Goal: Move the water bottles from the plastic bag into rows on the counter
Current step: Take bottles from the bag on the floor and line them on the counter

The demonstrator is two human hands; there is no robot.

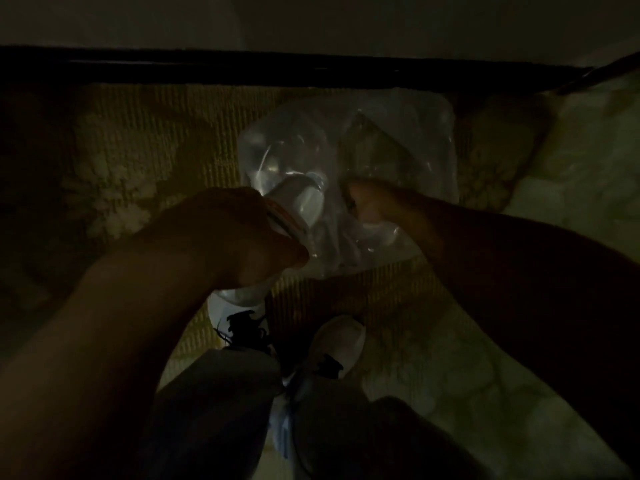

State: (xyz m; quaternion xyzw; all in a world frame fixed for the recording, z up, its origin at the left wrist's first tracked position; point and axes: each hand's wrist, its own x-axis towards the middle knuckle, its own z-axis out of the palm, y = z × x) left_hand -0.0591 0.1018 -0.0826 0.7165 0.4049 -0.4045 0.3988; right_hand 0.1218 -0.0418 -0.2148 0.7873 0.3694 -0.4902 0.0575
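In dim light, the left hand point(242, 233) grips a water bottle point(298, 206) at the mouth of the clear plastic bag point(398, 143), which the right hand point(377, 206) pinches above a patterned carpet point(138, 140).

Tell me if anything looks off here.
Nothing is spilled or broken. The plastic bag sits crumpled on the carpet, and the scene is very dark, so small details are hard to judge.

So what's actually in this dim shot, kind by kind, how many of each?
Hands: 2, left hand and right hand
Water bottles I can make out: 1, the water bottle gripped by the left hand; any others in the bag are too murky to count
Plastic bags: 1, the plastic bag, held by the right hand
Shoes: 2, shoes
Total: 6
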